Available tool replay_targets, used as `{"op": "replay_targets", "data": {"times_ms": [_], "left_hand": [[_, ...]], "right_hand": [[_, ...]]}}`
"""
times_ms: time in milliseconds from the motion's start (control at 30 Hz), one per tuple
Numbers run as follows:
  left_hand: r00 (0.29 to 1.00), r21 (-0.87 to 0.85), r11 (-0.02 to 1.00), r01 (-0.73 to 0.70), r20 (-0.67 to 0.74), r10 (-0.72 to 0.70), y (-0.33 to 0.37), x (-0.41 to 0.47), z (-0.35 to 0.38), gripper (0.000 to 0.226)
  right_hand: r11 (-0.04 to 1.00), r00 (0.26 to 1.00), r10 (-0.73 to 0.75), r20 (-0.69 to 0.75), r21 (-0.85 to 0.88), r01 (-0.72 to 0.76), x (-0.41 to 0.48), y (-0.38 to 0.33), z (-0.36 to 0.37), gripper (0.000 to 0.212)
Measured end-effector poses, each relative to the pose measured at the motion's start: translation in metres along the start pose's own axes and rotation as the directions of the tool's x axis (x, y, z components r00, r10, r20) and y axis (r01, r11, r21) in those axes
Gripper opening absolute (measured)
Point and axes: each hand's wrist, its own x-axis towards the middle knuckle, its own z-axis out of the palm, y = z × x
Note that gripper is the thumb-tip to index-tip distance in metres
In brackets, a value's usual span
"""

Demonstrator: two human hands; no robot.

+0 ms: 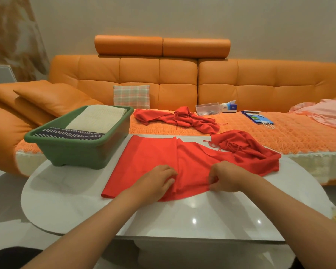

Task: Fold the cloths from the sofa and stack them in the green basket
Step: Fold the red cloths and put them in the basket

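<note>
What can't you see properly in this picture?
All in the head view:
- Green basket: anything beneath the cream cloth and striped cloth is covered by them and the wall.
- Clear box on the sofa: contents too small.
- Pink cloth: cut off by the right edge.
- Left hand and right hand: fingertips partly hidden, curled into the red cloth.

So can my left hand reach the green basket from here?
Probably yes: the green basket sits left of the left hand, with only flat red cloth and bare table between, though that hand pinches the cloth.
</note>
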Motion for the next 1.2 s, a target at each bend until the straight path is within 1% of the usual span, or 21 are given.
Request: {"op": "replay_targets", "data": {"times_ms": [100, 167, 233, 267, 333, 367, 400, 467, 500, 533, 600, 633, 700, 733, 767, 833, 967, 1000, 1033, 1133, 1200], "left_hand": [[0.976, 0.050, 0.994, 0.098, 0.190, -0.106, 0.003, 0.008, 0.011, 0.061], [0.954, 0.157, 0.984, 0.081, 0.274, -0.122, 0.003, 0.013, 0.012, 0.072], [0.937, 0.200, 0.979, 0.041, 0.333, -0.107, 0.005, 0.019, 0.006, 0.072], [0.929, 0.191, 0.981, 0.031, 0.358, -0.099, 0.007, 0.023, 0.002, 0.070], [0.919, 0.142, 0.989, 0.033, 0.384, -0.086, 0.007, 0.029, -0.005, 0.060], [0.920, 0.106, 0.993, 0.048, 0.383, -0.086, 0.006, 0.033, -0.006, 0.053], [0.922, 0.074, 0.995, 0.061, 0.377, -0.084, 0.006, 0.037, -0.006, 0.049], [0.934, 0.059, 0.997, 0.044, 0.352, -0.062, 0.006, 0.047, -0.003, 0.049], [0.944, 0.057, 0.998, 0.024, 0.327, -0.041, 0.007, 0.054, 0.000, 0.050], [0.956, 0.046, 0.999, 0.007, 0.292, -0.020, 0.009, 0.062, 0.004, 0.048], [0.976, 0.031, 0.999, -0.027, 0.218, 0.020, 0.013, 0.084, 0.015, 0.039], [0.981, 0.030, 0.998, -0.046, 0.192, 0.040, 0.015, 0.096, 0.021, 0.036], [0.983, 0.036, 0.997, -0.073, 0.174, 0.065, 0.020, 0.124, 0.033, 0.029], [0.983, 0.044, 0.996, -0.080, 0.169, 0.071, 0.023, 0.139, 0.038, 0.026], [0.984, 0.055, 0.995, -0.085, 0.163, 0.075, 0.025, 0.153, 0.044, 0.026], [0.986, 0.070, 0.994, -0.083, 0.148, 0.072, 0.029, 0.180, 0.055, 0.027], [0.988, 0.129, 0.991, -0.045, 0.154, 0.025, 0.031, 0.223, 0.079, 0.032], [0.986, 0.150, 0.988, -0.041, 0.165, 0.016, 0.030, 0.232, 0.085, 0.035], [0.983, 0.165, 0.985, -0.039, 0.186, 0.008, 0.030, 0.239, 0.090, 0.040], [0.960, 0.205, 0.978, -0.029, 0.277, -0.030, 0.027, 0.258, 0.104, 0.056], [0.956, 0.244, 0.969, -0.032, 0.289, -0.041, 0.024, 0.269, 0.109, 0.059]], "right_hand": [[0.999, 0.998, -0.044, -0.034, 0.002, 0.044, -0.003, 0.005, 0.003, 0.010], [0.997, 0.998, -0.056, 0.009, 0.046, 0.055, -0.007, 0.004, -0.001, 0.012], [0.994, 0.995, -0.062, 0.080, 0.094, 0.054, -0.014, 0.005, -0.009, 0.016], [0.989, 0.987, -0.054, 0.150, 0.144, 0.032, -0.018, 0.005, -0.012, 0.019], [0.947, 0.947, -0.049, 0.316, 0.316, -0.056, -0.028, 0.007, -0.016, 0.016], [0.912, 0.934, -0.055, 0.352, 0.399, -0.097, -0.030, 0.010, -0.016, 0.013], [0.883, 0.944, -0.052, 0.326, 0.457, -0.109, -0.030, 0.015, -0.016, 0.012], [0.854, 0.990, 0.028, 0.139, 0.511, -0.096, -0.022, 0.029, -0.018, 0.013], [0.867, 0.996, 0.093, 0.014, 0.491, -0.088, -0.016, 0.039, -0.021, 0.014], [0.889, 0.982, 0.158, -0.103, 0.447, -0.096, -0.009, 0.050, -0.024, 0.013], [0.932, 0.937, 0.243, -0.251, 0.327, -0.154, 0.007, 0.071, -0.026, 0.019], [0.947, 0.927, 0.262, -0.267, 0.254, -0.194, 0.015, 0.080, -0.024, 0.027], [0.960, 0.932, 0.280, -0.231, 0.091, -0.266, 0.029, 0.094, -0.019, 0.044], [0.957, 0.935, 0.289, -0.206, 0.033, -0.288, 0.037, 0.100, -0.016, 0.046], [0.953, 0.934, 0.298, -0.195, -0.002, -0.304, 0.046, 0.107, -0.013, 0.040], [0.941, 0.915, 0.321, -0.244, -0.030, -0.338, 0.062, 0.119, -0.014, 0.024], [0.892, 0.825, 0.423, -0.373, 0.013, -0.452, 0.089, 0.150, -0.020, 0.025], [0.892, 0.813, 0.433, -0.389, 0.053, -0.449, 0.094, 0.159, -0.020, 0.024], [0.904, 0.821, 0.422, -0.384, 0.106, -0.415, 0.099, 0.167, -0.018, 0.022], [0.953, 0.912, 0.262, -0.315, 0.233, -0.193, 0.108, 0.184, -0.010, 0.020], [0.955, 0.942, 0.218, -0.257, 0.256, -0.151, 0.109, 0.192, -0.006, 0.026]]}}
